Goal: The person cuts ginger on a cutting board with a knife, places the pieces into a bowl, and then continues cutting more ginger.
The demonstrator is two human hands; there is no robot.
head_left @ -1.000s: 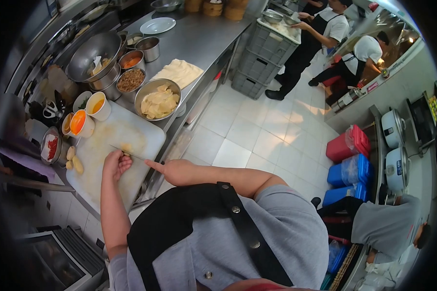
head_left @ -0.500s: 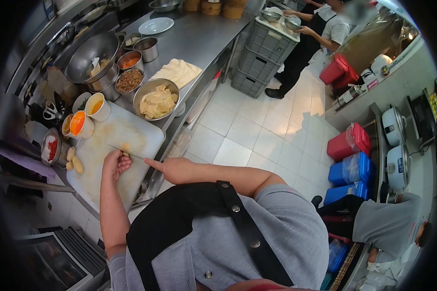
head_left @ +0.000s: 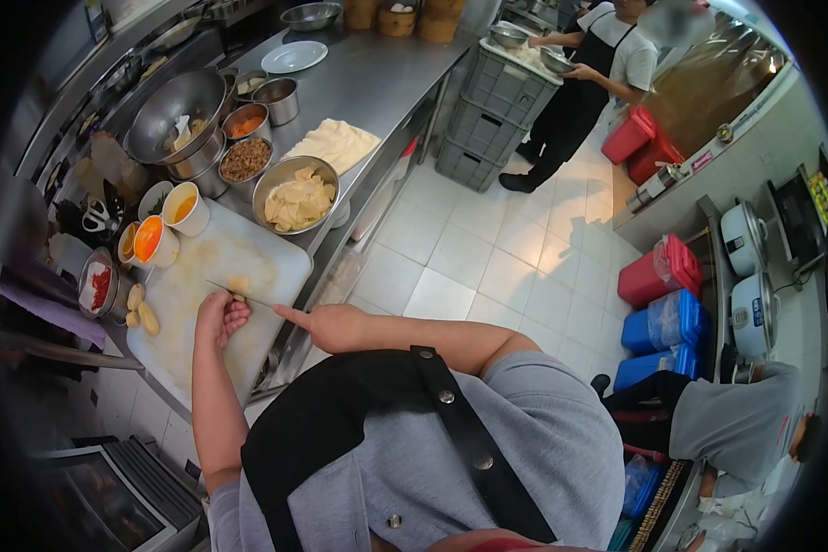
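My left hand [head_left: 221, 320] rests on the white cutting board [head_left: 179, 345] with its fingers curled against a small yellowish piece [head_left: 238, 297], which looks like ginger. My right hand [head_left: 333, 327] is closed round a knife, its index finger stretched along the blade; the handle is hidden. The thin knife blade [head_left: 256, 300] lies across the board beside my left fingertips. Several peeled pieces [head_left: 144, 316] sit at the board's left edge. Above the board stands a metal bowl of pale slices [head_left: 296, 195]. Two white cups, one with orange contents [head_left: 149, 237], one with yellow [head_left: 186, 207], are at its upper left.
Metal containers of brown mince [head_left: 246, 158] and orange food [head_left: 247, 121] line the counter near a folded cloth [head_left: 333, 145] and a white plate [head_left: 294, 53]. A person [head_left: 580, 101] holds a bowl by stacked grey crates [head_left: 492, 115]. Another person [head_left: 736, 428] bends at the lower right.
My left hand has shifted slightly down and left; my right hand stays nearly in place on the knife. The person by the crates has moved a hand down to a bowl.
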